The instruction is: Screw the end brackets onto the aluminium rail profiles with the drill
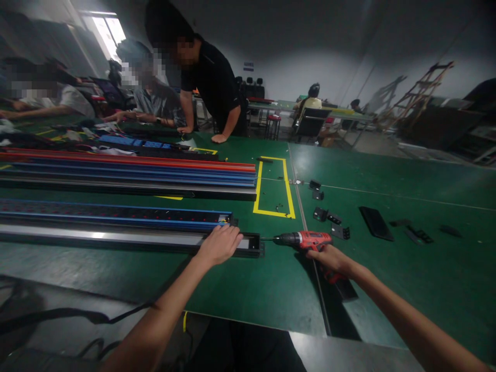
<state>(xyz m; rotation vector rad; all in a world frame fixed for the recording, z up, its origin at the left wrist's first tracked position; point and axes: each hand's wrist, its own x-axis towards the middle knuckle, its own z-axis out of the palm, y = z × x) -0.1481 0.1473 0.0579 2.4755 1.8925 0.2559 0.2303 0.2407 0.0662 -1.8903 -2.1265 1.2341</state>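
Note:
A long black-edged channel with a pale silvery inside (155,236) lies across the green table. My left hand (220,244) rests over it near its right end, fingers wrapped across its far edge. In my right hand (332,258) is a red and black cordless drill (312,239), gripped by its handle. Its thin bit points left at the channel's black end piece (260,244); whether the tip touches is too fine to tell. Just behind lies a blue-edged channel (116,213), its right end close to my left fingertips.
Behind these is a stack of red, blue and black profiles (201,178). A yellow tape rectangle (290,199) marks the table (426,181). Small black brackets (320,213) and a flat black piece (375,223) lie to the right. A co-worker (217,77) leans on the far edge.

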